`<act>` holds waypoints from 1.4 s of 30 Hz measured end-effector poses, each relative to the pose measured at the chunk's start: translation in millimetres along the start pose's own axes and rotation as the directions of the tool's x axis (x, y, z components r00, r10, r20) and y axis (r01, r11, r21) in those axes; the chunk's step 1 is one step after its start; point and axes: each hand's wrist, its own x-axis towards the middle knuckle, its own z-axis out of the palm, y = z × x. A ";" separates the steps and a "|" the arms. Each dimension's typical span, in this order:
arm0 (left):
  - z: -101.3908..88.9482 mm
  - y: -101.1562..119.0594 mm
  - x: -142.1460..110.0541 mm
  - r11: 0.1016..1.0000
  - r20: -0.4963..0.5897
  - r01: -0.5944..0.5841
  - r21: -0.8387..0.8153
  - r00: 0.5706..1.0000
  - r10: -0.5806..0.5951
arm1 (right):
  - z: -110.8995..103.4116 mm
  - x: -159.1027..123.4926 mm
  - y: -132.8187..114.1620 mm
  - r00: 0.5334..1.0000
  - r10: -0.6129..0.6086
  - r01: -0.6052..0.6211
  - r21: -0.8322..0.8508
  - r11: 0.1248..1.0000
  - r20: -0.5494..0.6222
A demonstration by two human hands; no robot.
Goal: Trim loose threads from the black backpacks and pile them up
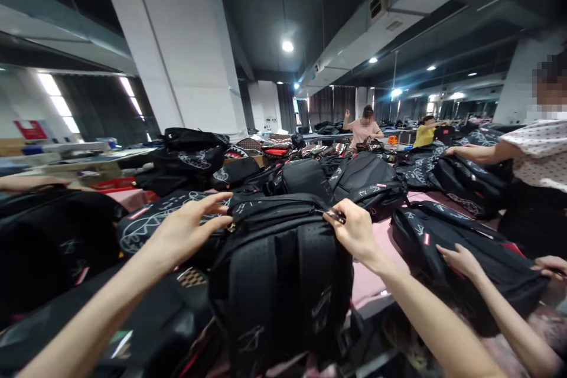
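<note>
A black backpack stands upright in front of me, its shoulder straps toward me and white scribble prints low on them. At its top left corner is my left hand, thumb and fingers apart beside a small metallic zipper part. My right hand is closed at the top right corner, pinching a dark zipper pull. The zipper line runs along the top of the bag between both hands. Whether my left fingertips touch the fabric I cannot tell.
More black backpacks are heaped on the pink-covered table. At right, a co-worker's hand rests by another backpack; another person in a dotted top reaches over bags. Two people work farther back. A pillar rises behind the left pile.
</note>
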 end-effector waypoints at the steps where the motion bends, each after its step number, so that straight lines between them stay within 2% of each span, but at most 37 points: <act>1: 6.4 6.0 -1.0 0.988 -0.041 -0.102 0.116 0.993 0.107 | -0.4 -4.6 -3.3 1.000 0.008 -0.008 0.018 1.000 0.004; 2: 15.4 14.9 -5.9 0.948 -0.080 -0.216 0.234 0.967 0.240 | -0.9 -8.0 -6.2 1.000 0.019 -0.019 0.034 0.999 0.011; 4: 37.7 36.0 -22.6 0.825 -0.127 -0.392 0.407 0.870 0.476 | -2.8 -11.3 -9.9 0.999 0.038 -0.040 0.055 0.998 0.027; 6: 58.4 53.5 -39.6 0.725 -0.086 -0.479 0.495 0.803 0.589 | -6.0 -11.8 -10.4 0.998 0.044 -0.045 0.043 0.998 0.035; 9: 74.4 63.3 -52.3 0.660 -0.065 -0.505 0.556 0.766 0.640 | -11.7 -11.3 -8.9 0.999 0.021 -0.019 -0.057 0.998 0.031; 14: 72.5 57.2 -54.6 0.654 -0.109 -0.561 0.507 0.711 0.695 | -13.8 -10.3 -14.8 0.999 0.050 -0.044 -0.316 0.948 0.012; 16: 71.7 54.6 -56.9 0.679 -0.130 -0.565 0.470 0.716 0.686 | -13.4 -6.6 -19.0 0.996 0.059 -0.035 -0.355 0.934 0.059; 18: 72.8 52.0 -60.2 0.704 -0.142 -0.563 0.432 0.729 0.670 | -14.6 0.4 -20.6 0.990 0.059 -0.017 -0.314 0.949 0.127; 21: 76.4 47.9 -65.3 0.718 -0.123 -0.565 0.405 0.745 0.656 | -16.1 16.7 -16.5 0.977 0.042 -0.042 -0.003 0.999 0.209; 23: 77.5 46.6 -66.9 0.724 -0.096 -0.555 0.410 0.763 0.639 | -12.7 28.2 -13.8 0.978 0.003 -0.057 0.250 0.967 0.209; 25: 74.8 47.4 -64.8 0.740 -0.054 -0.534 0.409 0.795 0.604 | -5.5 36.2 -14.8 0.969 -0.027 -0.078 0.410 0.909 0.245; 27: 67.4 50.3 -57.9 0.771 0.037 -0.508 0.384 0.843 0.537 | 1.8 39.3 -19.5 0.957 -0.025 -0.123 0.483 0.867 0.288; 29: 56.9 54.3 -47.4 0.819 0.195 -0.463 0.338 0.886 0.420 | 5.2 39.3 -24.6 0.959 -0.017 -0.141 0.532 0.835 0.282; 31: 47.7 58.5 -36.8 0.860 0.370 -0.429 0.275 0.873 0.317 | 4.4 41.0 -27.4 0.955 -0.058 -0.129 0.584 0.801 0.290; 34: 43.2 64.3 -27.2 0.883 0.495 -0.425 0.200 0.821 0.283 | 4.7 53.4 -27.8 0.887 -0.172 -0.159 0.631 0.759 0.429; 36: 46.2 67.7 -27.2 0.882 0.509 -0.427 0.201 0.814 0.278 | 11.6 65.1 -28.9 0.801 -0.243 -0.175 0.602 0.779 0.548; 38: 50.8 69.4 -32.3 0.874 0.497 -0.430 0.226 0.823 0.276 | 24.1 74.2 -31.6 0.701 -0.306 -0.138 0.543 0.828 0.645; 39: 53.2 69.2 -36.6 0.867 0.475 -0.436 0.241 0.832 0.287 | 31.5 77.0 -33.3 0.678 -0.316 -0.106 0.513 0.851 0.664; 40: 55.3 68.2 -42.0 0.856 0.435 -0.451 0.255 0.844 0.315 | 39.0 78.7 -34.8 0.679 -0.307 -0.087 0.488 0.869 0.667; 42: 58.9 63.9 -55.0 0.817 0.313 -0.509 0.270 0.849 0.426 | 52.0 79.6 -37.4 0.736 -0.238 -0.101 0.450 0.887 0.634</act>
